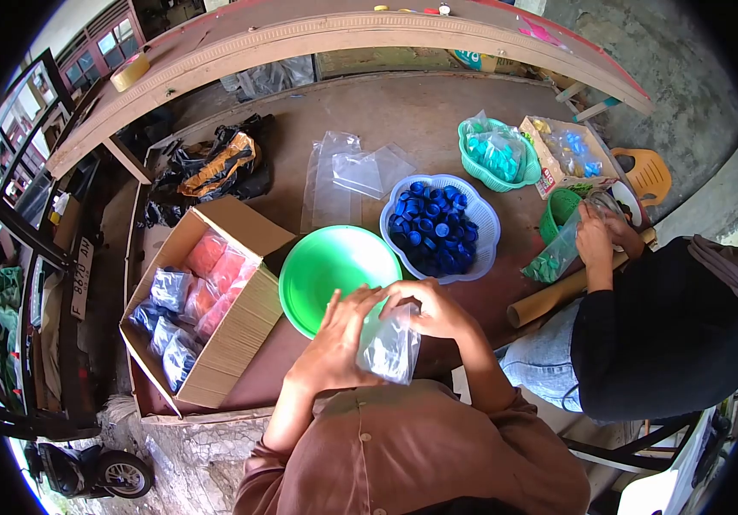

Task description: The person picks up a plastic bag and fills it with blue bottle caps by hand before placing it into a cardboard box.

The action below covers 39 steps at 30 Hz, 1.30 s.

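Note:
A small clear plastic bag (393,348) hangs between my hands near my chest. My left hand (330,343) is closed on its left side, and my right hand (433,309) pinches it near the upper edge. The bag looks crumpled, and I cannot make out anything inside it. Just beyond my hands sits a bright green basin (334,270), partly covered by my fingers. A pale blue basket (491,227) stands to its right, filled with dark blue plastic caps (433,225).
An open cardboard box (236,343) at left holds bags of red and blue pieces. Flat clear bags (334,176) lie behind the basin. A black plastic bag (214,163) lies back left. At right, a co-worker's hands (596,245) hold a bag of green pieces near a turquoise basket (498,176).

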Each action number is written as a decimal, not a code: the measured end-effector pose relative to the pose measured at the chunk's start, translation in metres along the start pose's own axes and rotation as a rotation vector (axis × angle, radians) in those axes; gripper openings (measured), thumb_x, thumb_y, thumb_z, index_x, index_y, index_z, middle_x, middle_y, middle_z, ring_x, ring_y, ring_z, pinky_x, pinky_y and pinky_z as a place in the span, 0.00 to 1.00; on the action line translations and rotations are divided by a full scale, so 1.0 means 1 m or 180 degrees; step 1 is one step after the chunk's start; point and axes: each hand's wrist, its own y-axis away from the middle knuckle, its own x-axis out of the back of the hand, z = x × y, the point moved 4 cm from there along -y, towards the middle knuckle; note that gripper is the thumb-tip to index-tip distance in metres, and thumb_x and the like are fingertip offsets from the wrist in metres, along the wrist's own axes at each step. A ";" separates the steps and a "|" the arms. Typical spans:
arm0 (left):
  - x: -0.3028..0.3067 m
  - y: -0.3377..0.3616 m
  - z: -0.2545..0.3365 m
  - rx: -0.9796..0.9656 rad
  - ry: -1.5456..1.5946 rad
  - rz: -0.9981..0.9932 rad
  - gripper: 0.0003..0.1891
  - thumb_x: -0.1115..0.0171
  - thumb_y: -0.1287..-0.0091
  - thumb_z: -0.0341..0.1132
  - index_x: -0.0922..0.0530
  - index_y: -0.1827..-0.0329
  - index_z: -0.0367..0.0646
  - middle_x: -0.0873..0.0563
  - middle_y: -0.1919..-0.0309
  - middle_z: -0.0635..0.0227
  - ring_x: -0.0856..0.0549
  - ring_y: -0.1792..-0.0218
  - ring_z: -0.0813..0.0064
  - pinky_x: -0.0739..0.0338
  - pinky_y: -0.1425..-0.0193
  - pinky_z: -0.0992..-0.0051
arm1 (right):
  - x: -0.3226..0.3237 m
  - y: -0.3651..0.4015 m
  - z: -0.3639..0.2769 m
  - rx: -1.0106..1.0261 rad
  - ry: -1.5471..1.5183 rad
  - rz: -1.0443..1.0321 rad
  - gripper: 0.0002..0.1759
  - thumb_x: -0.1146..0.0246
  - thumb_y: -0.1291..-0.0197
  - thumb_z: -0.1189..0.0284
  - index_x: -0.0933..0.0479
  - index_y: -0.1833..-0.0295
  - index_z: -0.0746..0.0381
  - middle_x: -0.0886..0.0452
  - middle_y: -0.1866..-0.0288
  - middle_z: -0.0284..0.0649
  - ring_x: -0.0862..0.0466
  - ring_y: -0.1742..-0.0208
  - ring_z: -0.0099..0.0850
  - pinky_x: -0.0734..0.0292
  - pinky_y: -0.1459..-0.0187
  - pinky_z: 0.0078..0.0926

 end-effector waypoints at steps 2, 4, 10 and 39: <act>-0.011 -0.003 -0.006 -0.0069 -0.0017 0.0043 0.55 0.23 0.68 0.41 0.47 0.35 0.41 0.36 0.38 0.52 0.39 0.34 0.54 0.53 0.29 0.53 | -0.005 -0.003 -0.003 0.0130 0.0043 -0.0179 0.19 0.43 0.63 0.86 0.26 0.58 0.65 0.17 0.68 0.42 0.17 0.63 0.33 0.25 0.64 0.26; -0.016 -0.003 -0.014 -0.0367 0.0566 0.0640 0.54 0.24 0.67 0.38 0.47 0.35 0.40 0.32 0.42 0.50 0.33 0.38 0.53 0.45 0.32 0.54 | -0.005 -0.004 -0.009 0.0158 0.0184 -0.0094 0.20 0.42 0.64 0.86 0.26 0.59 0.65 0.19 0.66 0.42 0.18 0.64 0.35 0.26 0.64 0.26; -0.011 -0.007 -0.025 0.0001 0.0281 0.0720 0.47 0.24 0.66 0.37 0.40 0.39 0.38 0.28 0.48 0.49 0.27 0.46 0.52 0.34 0.41 0.60 | -0.012 0.017 -0.051 -0.0018 0.1003 0.1465 0.12 0.35 0.58 0.83 0.27 0.66 0.65 0.28 0.73 0.38 0.23 0.73 0.28 0.28 0.72 0.23; -0.007 -0.010 0.004 -0.0015 0.0616 -0.0131 0.48 0.24 0.66 0.40 0.39 0.38 0.41 0.28 0.44 0.55 0.30 0.41 0.55 0.36 0.38 0.63 | -0.038 0.020 -0.035 -0.0137 0.0273 -0.0310 0.10 0.39 0.60 0.82 0.24 0.67 0.68 0.20 0.66 0.49 0.20 0.62 0.44 0.26 0.62 0.34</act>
